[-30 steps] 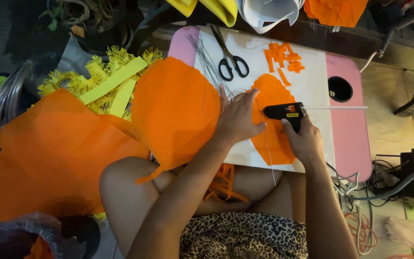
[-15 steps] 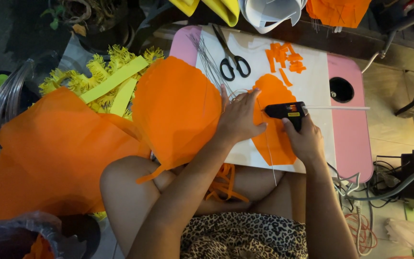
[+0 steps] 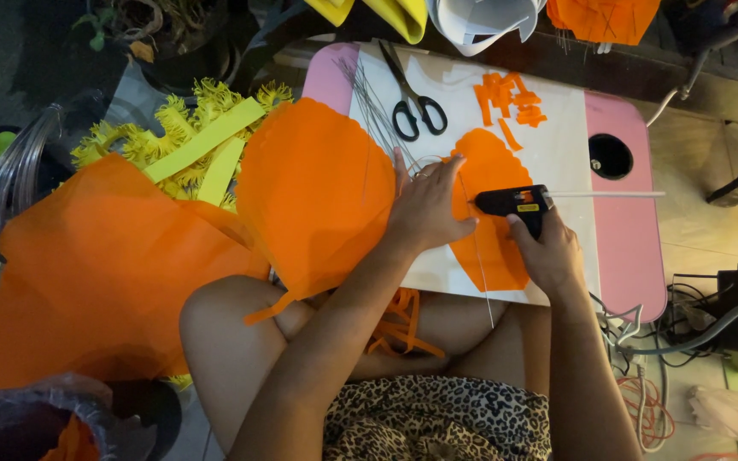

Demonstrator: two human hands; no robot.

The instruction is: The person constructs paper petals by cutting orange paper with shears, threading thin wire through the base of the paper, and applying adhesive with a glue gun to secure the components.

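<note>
Orange petal sheet (image 3: 490, 224), thin, soft and probably easily creased, lies flat on the white board (image 3: 557, 137), pinned by the open left hand (image 3: 427, 207), while the right hand (image 3: 548, 248) grips a black glue gun (image 3: 514, 202).

On my pink-edged table (image 3: 625, 256) I count one black glue gun (image 3: 514, 203), one pair of scissors (image 3: 416, 107), one big orange petal (image 3: 489, 218), one bundle of thin wires (image 3: 369, 102). Left of it, two yellow strips (image 3: 207, 145).

Low pink-and-white table (image 3: 625, 256) on pale tiled floor (image 3: 694, 222), dim light, cables (image 3: 685, 341) at right.
</note>
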